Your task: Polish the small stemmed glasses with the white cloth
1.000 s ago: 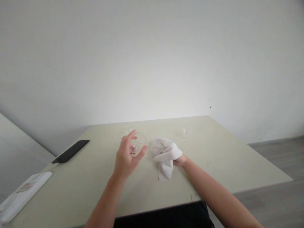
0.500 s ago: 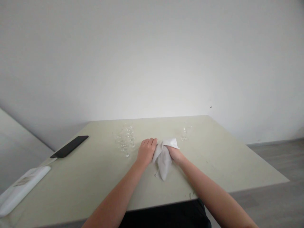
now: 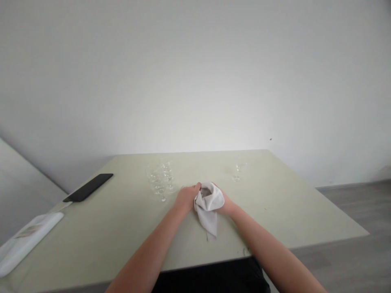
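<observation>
A pale grey-white cloth (image 3: 211, 203) is bunched between my hands above the middle of the table, with one corner hanging toward me. Its upper part curls around a dark hollow; what lies inside is hidden. My right hand (image 3: 226, 204) grips the cloth from the right, its fingers mostly covered. At the cloth's left edge, my left hand (image 3: 185, 197) is closed, and I cannot make out what its fingers hold. Several clear stemmed glasses (image 3: 161, 179) stand in a group left of my left hand. Another clear glass (image 3: 237, 171) stands beyond my right hand.
A black flat slab (image 3: 88, 188) lies at the table's left edge. Nearer on that side is a white package (image 3: 30, 240). The pale table (image 3: 275, 191) meets a white wall (image 3: 195, 81) at the back. Grey floor (image 3: 351, 203) shows at the right.
The cloth has turned and folded into a rounded loop, its right flap pulled in. My right hand has moved slightly left and my left hand has rotated against the cloth.
</observation>
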`<action>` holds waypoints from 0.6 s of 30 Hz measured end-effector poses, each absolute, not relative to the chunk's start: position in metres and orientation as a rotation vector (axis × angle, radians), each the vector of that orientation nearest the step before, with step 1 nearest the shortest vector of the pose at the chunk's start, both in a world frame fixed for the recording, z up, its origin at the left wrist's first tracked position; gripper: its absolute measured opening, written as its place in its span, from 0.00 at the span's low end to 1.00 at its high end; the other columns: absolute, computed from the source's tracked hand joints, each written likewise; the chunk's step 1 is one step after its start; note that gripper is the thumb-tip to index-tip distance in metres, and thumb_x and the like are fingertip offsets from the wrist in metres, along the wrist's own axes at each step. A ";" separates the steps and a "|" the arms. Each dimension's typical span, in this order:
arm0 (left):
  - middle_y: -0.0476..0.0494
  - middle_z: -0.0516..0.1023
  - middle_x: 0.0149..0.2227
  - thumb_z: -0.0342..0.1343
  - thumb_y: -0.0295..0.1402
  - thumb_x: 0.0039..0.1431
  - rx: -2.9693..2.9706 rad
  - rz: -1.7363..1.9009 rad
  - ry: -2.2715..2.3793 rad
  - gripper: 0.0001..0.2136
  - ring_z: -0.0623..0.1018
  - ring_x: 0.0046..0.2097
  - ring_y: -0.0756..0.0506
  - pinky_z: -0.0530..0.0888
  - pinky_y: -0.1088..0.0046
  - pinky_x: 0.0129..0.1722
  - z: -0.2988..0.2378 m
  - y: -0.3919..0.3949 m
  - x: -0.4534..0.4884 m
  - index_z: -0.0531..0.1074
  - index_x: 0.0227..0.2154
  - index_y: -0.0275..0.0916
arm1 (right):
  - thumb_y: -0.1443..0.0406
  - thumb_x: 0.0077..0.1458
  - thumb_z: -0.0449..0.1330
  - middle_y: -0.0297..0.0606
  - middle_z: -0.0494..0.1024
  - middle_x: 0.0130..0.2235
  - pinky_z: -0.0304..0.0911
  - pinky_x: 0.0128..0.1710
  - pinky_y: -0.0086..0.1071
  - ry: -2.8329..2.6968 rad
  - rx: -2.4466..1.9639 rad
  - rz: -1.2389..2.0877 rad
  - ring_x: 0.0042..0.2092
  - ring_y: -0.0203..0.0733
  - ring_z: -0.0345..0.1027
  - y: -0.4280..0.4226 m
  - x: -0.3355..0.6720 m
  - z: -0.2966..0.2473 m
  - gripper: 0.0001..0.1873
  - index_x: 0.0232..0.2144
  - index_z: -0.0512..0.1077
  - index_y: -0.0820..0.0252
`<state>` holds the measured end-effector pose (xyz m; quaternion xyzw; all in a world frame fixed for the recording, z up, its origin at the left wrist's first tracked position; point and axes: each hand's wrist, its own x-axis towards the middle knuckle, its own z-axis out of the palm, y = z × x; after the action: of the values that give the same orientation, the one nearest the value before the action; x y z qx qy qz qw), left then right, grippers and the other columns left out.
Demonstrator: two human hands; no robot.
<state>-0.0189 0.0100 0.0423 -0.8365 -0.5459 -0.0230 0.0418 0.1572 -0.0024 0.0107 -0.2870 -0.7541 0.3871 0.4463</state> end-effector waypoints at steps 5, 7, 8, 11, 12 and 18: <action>0.38 0.77 0.41 0.50 0.32 0.60 -2.649 -0.261 -1.628 0.09 0.77 0.43 0.41 0.67 0.68 0.41 0.043 0.012 -0.021 0.65 0.43 0.38 | 0.60 0.48 0.66 0.42 0.70 0.49 0.62 0.53 0.36 -1.919 -0.677 0.723 0.49 0.47 0.67 0.000 0.155 0.011 0.28 0.51 0.67 0.58; 0.38 0.77 0.42 0.51 0.32 0.59 -2.681 -0.377 -1.573 0.12 0.76 0.45 0.41 0.66 0.66 0.45 0.044 0.010 -0.021 0.63 0.45 0.38 | 0.60 0.47 0.67 0.44 0.70 0.50 0.60 0.55 0.38 -1.855 -0.658 0.713 0.51 0.48 0.66 0.004 0.155 0.008 0.30 0.52 0.66 0.59; 0.39 0.76 0.42 0.52 0.32 0.58 -2.698 -0.430 -1.555 0.15 0.75 0.47 0.41 0.66 0.66 0.46 0.045 0.009 -0.021 0.62 0.47 0.38 | 0.59 0.48 0.66 0.44 0.71 0.50 0.59 0.56 0.39 -1.818 -0.677 0.747 0.51 0.48 0.66 0.007 0.155 0.006 0.28 0.51 0.67 0.59; 0.39 0.74 0.47 0.55 0.32 0.55 -2.730 -0.496 -1.494 0.21 0.73 0.50 0.42 0.63 0.66 0.50 0.046 0.003 -0.020 0.59 0.52 0.39 | 0.56 0.53 0.61 0.43 0.75 0.48 0.58 0.58 0.44 -1.718 -0.844 0.929 0.50 0.48 0.68 0.014 0.157 -0.001 0.19 0.45 0.71 0.58; 0.38 0.73 0.48 0.55 0.31 0.55 -2.727 -0.476 -1.468 0.20 0.72 0.51 0.42 0.63 0.65 0.51 0.046 0.002 -0.019 0.59 0.51 0.39 | 0.54 0.54 0.59 0.42 0.75 0.47 0.58 0.58 0.45 -1.676 -0.924 0.983 0.50 0.49 0.68 0.015 0.158 -0.003 0.18 0.43 0.72 0.58; 0.39 0.77 0.40 0.48 0.30 0.62 -2.620 -0.233 -1.518 0.09 0.76 0.45 0.42 0.66 0.65 0.45 0.044 0.004 -0.017 0.64 0.45 0.39 | 0.57 0.52 0.63 0.39 0.76 0.47 0.59 0.57 0.43 -1.754 -0.975 1.055 0.51 0.48 0.67 0.003 0.159 0.004 0.18 0.44 0.73 0.56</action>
<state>-0.0169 0.0045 0.0440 -0.8615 -0.4992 -0.0766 0.0524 0.1595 0.0032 0.0039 -0.3895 -0.7009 0.4215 0.4236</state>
